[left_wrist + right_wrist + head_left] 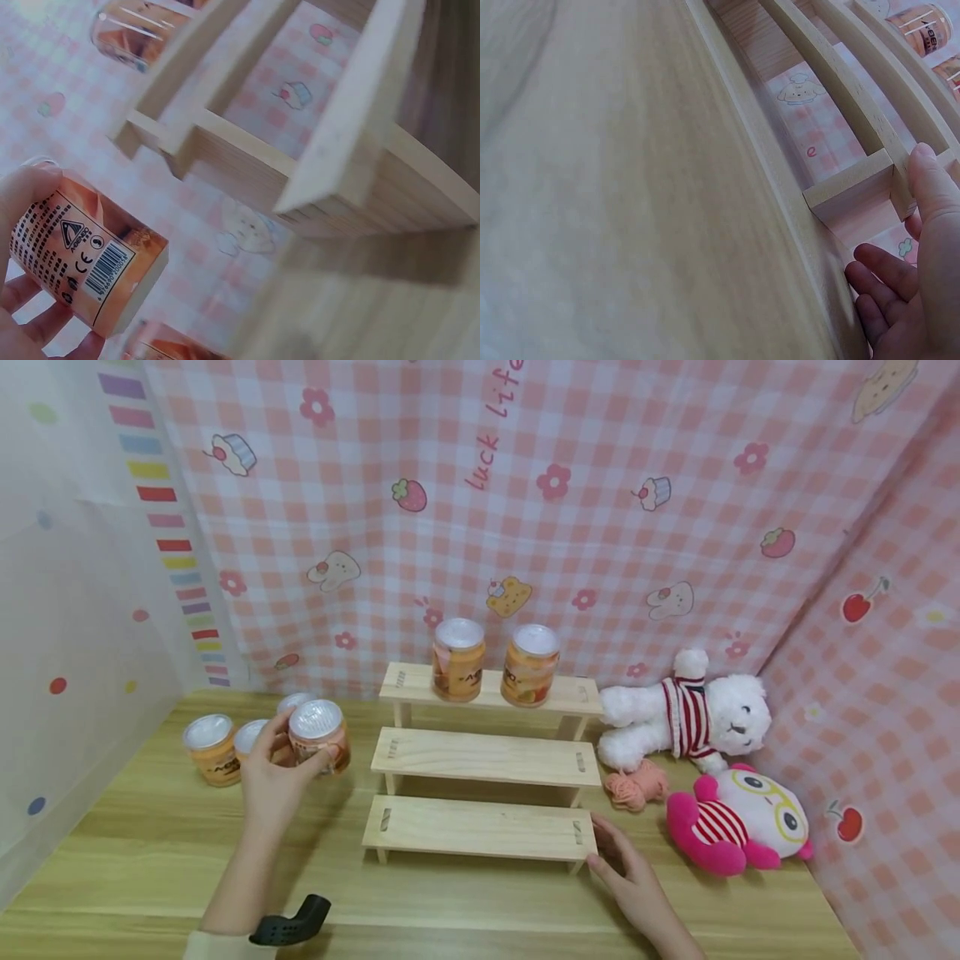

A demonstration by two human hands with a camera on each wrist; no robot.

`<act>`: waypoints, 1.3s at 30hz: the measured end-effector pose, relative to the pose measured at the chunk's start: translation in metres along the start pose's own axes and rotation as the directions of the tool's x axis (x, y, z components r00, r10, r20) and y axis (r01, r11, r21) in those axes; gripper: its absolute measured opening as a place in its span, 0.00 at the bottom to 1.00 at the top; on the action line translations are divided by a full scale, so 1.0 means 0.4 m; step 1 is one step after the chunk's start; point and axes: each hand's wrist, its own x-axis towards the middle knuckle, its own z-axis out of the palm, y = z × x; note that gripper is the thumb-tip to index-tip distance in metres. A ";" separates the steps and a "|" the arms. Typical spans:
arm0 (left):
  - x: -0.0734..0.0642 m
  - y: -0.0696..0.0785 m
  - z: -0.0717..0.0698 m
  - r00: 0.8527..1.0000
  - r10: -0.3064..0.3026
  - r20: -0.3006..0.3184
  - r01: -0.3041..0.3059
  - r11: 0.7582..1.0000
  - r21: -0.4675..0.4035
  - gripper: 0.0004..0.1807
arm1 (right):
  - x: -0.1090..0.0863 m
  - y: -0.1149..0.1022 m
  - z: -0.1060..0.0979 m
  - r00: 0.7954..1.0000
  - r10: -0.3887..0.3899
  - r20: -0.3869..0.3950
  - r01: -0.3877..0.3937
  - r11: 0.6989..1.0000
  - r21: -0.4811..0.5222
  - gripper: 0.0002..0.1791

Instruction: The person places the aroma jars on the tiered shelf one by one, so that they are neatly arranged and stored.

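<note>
My left hand grips a clear-lidded can with an orange printed label, raised near the left end of a three-step wooden shelf. Its label with a barcode faces the left wrist view, where the can is tilted. Behind that hand other such cans stand on the table, including one at far left; the hand partly hides some. On the top step are two more, a left can and a right can. My right hand holds the lowest step's right end between thumb and forefinger.
Right of the shelf lie a white teddy bear in a striped top, a skein of pink yarn and a pink plush toy. A checked cloth hangs behind the wooden table.
</note>
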 end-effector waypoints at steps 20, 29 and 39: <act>-0.022 0.158 0.007 0.990 0.130 0.047 -0.124 0.986 -0.109 0.38 | -0.003 0.008 0.002 1.000 -0.004 -0.001 0.004 1.000 -0.012 0.27; -0.057 0.193 0.064 0.976 0.162 0.142 -0.144 0.981 -0.132 0.39 | -0.003 0.002 0.000 1.000 0.014 0.000 -0.014 1.000 -0.015 0.27; -0.092 0.220 0.150 0.953 0.161 0.256 -0.116 0.976 -0.184 0.40 | -0.002 -0.003 0.001 1.000 0.003 0.012 -0.003 1.000 -0.009 0.27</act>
